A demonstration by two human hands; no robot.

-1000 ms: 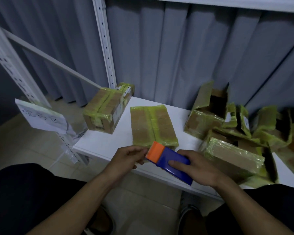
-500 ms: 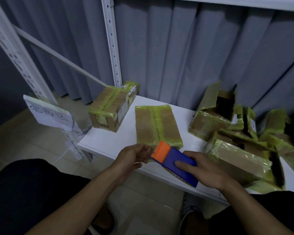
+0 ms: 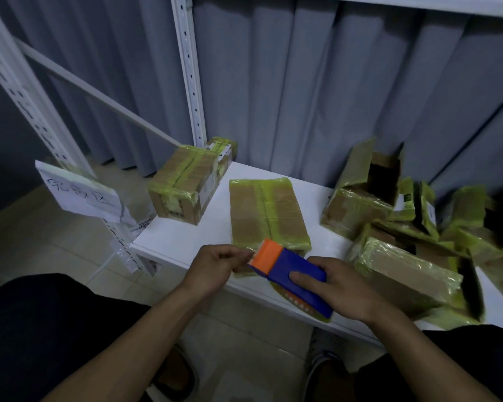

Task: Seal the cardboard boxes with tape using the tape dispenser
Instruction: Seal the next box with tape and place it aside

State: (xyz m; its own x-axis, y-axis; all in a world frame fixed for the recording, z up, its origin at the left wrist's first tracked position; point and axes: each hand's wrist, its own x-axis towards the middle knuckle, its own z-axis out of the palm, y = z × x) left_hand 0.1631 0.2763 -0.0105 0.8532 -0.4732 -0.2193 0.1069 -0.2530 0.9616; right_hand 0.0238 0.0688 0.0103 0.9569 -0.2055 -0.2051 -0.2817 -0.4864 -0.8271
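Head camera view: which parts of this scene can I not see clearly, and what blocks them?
All in the head view:
Tape end: the left hand curls its fingers over the orange mouth of the tape dispenser, held by the right hand, so a pinch cannot be confirmed.
Near end of the flat box: behind the dispenser and hands.
The boxes at the right: cut off by the frame edge.
Writing on the paper sign: too blurred to read.

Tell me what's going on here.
A person at a white table grips a blue and orange tape dispenser in the right hand. The left hand, curled, sits at its orange end, perhaps picking at the tape; that is too small to tell. A flat taped box lies just behind, a sealed box sits at the far left corner, and opened boxes are piled on the right.
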